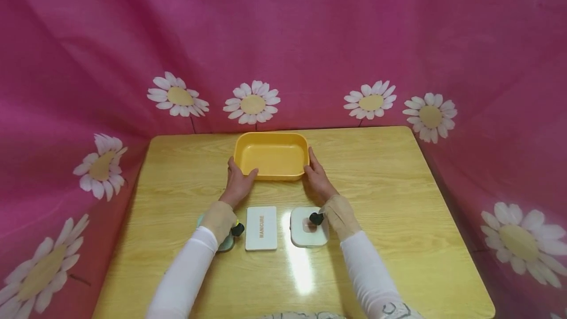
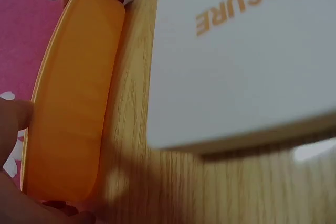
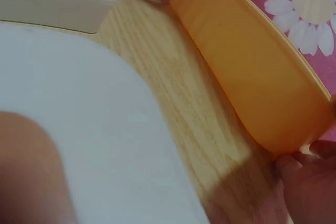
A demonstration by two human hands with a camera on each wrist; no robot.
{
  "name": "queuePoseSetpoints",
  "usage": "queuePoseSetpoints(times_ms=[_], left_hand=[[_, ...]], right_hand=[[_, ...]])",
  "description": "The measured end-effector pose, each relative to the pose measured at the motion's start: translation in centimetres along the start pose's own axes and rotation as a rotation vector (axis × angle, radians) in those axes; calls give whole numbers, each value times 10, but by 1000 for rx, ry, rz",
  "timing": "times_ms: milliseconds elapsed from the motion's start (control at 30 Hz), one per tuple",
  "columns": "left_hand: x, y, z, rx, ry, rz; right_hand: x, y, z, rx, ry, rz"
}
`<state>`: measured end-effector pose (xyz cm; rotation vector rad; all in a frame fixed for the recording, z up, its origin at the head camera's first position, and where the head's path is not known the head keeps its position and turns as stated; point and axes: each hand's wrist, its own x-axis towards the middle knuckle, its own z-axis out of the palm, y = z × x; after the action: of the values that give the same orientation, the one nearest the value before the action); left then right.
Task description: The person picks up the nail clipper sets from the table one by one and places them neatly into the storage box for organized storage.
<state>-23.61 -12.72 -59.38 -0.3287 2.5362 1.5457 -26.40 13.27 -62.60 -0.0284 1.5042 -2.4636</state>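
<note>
A yellow rectangular plastic tray (image 1: 276,178) with rounded corners and nothing in it is near the back of the table. My left hand (image 1: 237,184) grips its left front corner, thumb at the front rim. At the right front corner, my right hand (image 1: 320,182) holds the tray with fingers along its side. In the left wrist view the tray's orange-looking outer wall (image 2: 73,87) faces the camera, and the left thumb (image 2: 18,114) lies at the rim. The right wrist view shows the right hand (image 3: 315,190) with fingertips at the tray's lower edge.
Nearer me on the wooden table (image 1: 390,240) lie a white flat box (image 1: 261,240) lettered MANICURE and a whitish rounded-square case (image 1: 302,239). A greenish object (image 1: 228,244) is partly hidden under my left forearm. Pink flowered cloth (image 1: 310,53) hangs behind and at both sides.
</note>
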Motion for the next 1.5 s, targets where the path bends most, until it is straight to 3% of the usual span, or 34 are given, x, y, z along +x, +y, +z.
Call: queuePoseSetpoints(times_ms=[167,467,633,933,1133,1300,1500], left_hand=[[5,-1,-7,17,-16,-17],[2,4,-6,-21,-30,-66],[-1,4,-9,-30,-43,-70],[-6,-6,-33,8,-74,-59],[-16,-13,-51,113,-148,-62],[-30,-14,-64,212,-201,7],[-46,-25,-77,364,-288,156]], right_hand=[[1,-4,3,-28,-14,26],[6,-10,-7,-61,10,38],[5,-15,-12,-179,37,84],[3,-26,-11,-247,28,151],[4,-30,-13,-425,13,146],[5,-32,-15,-562,4,129],[4,-35,-17,-651,15,122]])
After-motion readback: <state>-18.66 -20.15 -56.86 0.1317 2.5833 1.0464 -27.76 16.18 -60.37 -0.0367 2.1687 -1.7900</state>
